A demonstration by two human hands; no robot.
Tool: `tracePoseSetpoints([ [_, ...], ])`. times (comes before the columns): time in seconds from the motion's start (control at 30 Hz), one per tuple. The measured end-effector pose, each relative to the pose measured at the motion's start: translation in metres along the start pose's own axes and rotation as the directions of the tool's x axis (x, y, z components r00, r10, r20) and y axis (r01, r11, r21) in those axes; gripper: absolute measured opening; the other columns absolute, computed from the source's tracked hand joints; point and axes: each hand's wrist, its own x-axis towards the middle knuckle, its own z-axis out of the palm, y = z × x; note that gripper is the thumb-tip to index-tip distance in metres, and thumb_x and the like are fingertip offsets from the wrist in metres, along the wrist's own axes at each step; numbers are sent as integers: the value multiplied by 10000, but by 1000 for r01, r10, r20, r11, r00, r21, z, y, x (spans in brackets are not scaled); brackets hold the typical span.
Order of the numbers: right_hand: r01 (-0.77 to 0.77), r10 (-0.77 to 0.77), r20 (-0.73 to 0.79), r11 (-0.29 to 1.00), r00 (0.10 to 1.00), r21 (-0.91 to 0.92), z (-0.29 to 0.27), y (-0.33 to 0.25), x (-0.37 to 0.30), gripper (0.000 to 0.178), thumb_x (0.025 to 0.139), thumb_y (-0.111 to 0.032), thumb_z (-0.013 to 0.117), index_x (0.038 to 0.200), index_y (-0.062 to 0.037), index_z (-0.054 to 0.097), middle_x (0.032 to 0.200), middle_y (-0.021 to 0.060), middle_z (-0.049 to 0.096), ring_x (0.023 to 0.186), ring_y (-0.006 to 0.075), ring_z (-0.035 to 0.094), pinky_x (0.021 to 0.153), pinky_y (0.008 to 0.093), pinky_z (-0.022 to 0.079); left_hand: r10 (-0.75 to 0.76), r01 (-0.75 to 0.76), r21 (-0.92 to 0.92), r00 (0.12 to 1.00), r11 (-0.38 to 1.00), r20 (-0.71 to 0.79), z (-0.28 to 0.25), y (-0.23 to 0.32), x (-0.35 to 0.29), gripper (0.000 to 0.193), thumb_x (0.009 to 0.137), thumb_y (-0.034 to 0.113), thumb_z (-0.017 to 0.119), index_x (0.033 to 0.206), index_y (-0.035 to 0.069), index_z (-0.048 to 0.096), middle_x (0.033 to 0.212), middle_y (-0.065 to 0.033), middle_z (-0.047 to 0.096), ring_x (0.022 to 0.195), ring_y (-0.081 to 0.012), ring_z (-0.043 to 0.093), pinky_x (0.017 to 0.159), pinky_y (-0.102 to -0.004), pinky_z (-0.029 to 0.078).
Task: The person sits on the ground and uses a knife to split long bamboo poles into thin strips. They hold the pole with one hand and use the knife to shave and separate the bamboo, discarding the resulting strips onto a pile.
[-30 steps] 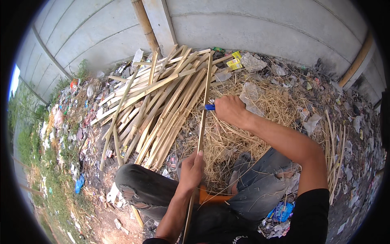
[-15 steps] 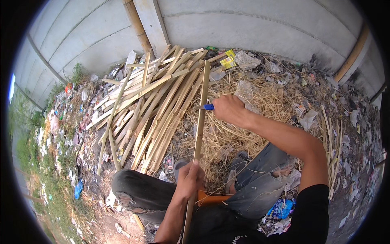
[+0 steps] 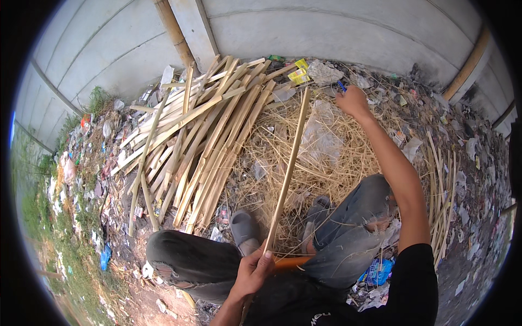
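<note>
Left hand (image 3: pixel 253 273) pinches near part of long wood strip (image 3: pixel 290 165). Strip runs from it toward far side, leaning right, above straw (image 3: pixel 353 152). Right hand (image 3: pixel 353 101), right of strip, not touching it, curls round blue tool (image 3: pixel 341 86).

I see a long, pale strip (image 3: pixel 290 167) slanting up from the left hand (image 3: pixel 253 273); a blue tool (image 3: pixel 341 86) pokes from the right hand (image 3: pixel 353 102).
</note>
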Motion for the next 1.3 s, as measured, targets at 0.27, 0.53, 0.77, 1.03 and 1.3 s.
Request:
tracePoseSetpoints([
  [0.27, -180, -202, 367, 604, 908, 777, -39, -93, -61, 533, 935, -597, 671, 868, -74, 750, 534, -70, 391, 489, 57, 364, 498, 308, 309, 209, -207, 44, 977, 977, -33, -3, 3, 24, 433, 1098, 263, 497, 1416, -26, 546, 725, 53, 482, 648, -36, 436, 576, -218, 377],
  [0.53, -23, -351, 332, 655, 875, 755, -24, -119, -90, 459, 931, -479, 732, 679, -113, 616, 565, -59, 470, 504, 75, 423, 499, 299, 351, 179, -172, 70, 978, 983, -108, -4, 7, 36, 492, 1084, 257, 526, 1499, -5, 479, 793, 28, 543, 711, -48, 484, 642, -226, 414],
  [0.77, -99, -360, 438, 669, 824, 736, -20, -134, -100, 436, 921, -489, 740, 733, -116, 614, 598, -65, 478, 541, 67, 431, 515, 292, 357, 236, -232, 104, 972, 967, -26, -16, 33, 63, 557, 1064, 296, 571, 1524, 9, 449, 814, 17, 590, 722, -52, 518, 656, -236, 437],
  [1.03, 375, -513, 253, 817, 821, 438, -63, -148, -151, 443, 917, -433, 710, 781, -17, 640, 569, 66, 512, 515, 178, 475, 516, 352, 378, 353, -342, -191, 935, 920, 24, -11, 78, 104, 551, 1082, 339, 536, 1527, 28, 446, 704, 9, 561, 588, -36, 471, 514, -208, 373],
  [1.3, 598, -628, 386, 774, 676, 211, -11, -148, -193, 225, 838, -219, 714, 793, -12, 637, 642, 197, 648, 612, 397, 672, 583, 481, 512, 242, -254, -458, 966, 852, -86, -35, 46, 121, 507, 1100, 329, 410, 1491, 18, 494, 696, -39, 590, 469, -93, 457, 445, -240, 358],
])
